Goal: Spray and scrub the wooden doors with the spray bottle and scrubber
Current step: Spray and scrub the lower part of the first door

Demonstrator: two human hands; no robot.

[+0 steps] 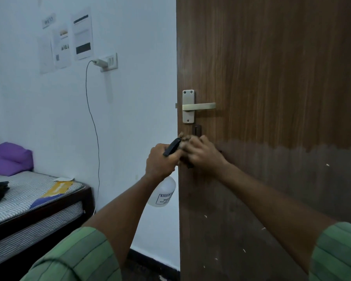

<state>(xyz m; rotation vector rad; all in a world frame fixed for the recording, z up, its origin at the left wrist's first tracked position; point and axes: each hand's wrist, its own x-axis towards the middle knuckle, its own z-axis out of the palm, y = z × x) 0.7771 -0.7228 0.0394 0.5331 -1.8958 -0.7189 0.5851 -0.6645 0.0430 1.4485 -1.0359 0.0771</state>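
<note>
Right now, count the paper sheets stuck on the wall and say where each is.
4, all above and left of the switch plate: a small label on top, a pale sheet leftmost, a middle sheet, and a rightmost sheet.

Wooden door (272,78), brown, its lower half darker and wet. Spray bottle (163,192), translucent white with black trigger, hangs beside the door edge. Brownish scrubber (184,141) pressed against the door below the handle.

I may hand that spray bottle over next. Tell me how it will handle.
The spray bottle looks like thin translucent plastic, so probably light and slightly squeezable. Its round body may roll if laid down. The left hand grips only its black trigger head, so the body likely swings.
</note>
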